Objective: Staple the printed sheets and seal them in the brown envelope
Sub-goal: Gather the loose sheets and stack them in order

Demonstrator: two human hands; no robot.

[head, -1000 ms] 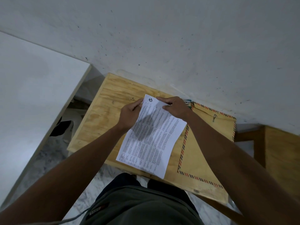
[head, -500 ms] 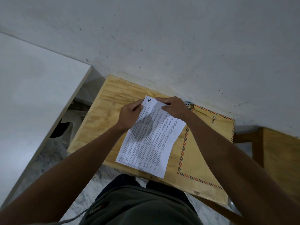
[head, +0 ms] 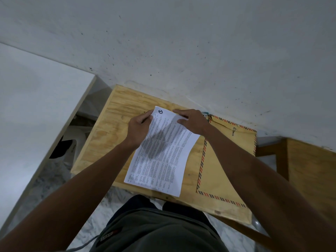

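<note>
Our left hand (head: 138,128) pinched the printed sheets (head: 162,153) at their far left edge, thumb and fingers closed on the paper. Our right hand (head: 193,122) held the far right corner, fingers nearly straight, thumb on the page. The sheets lay on the table (head: 109,131); the brown envelope (head: 225,160) lay at three o'clock, partly beneath them.

printed sheets (head: 163,151): text too small to read
</note>
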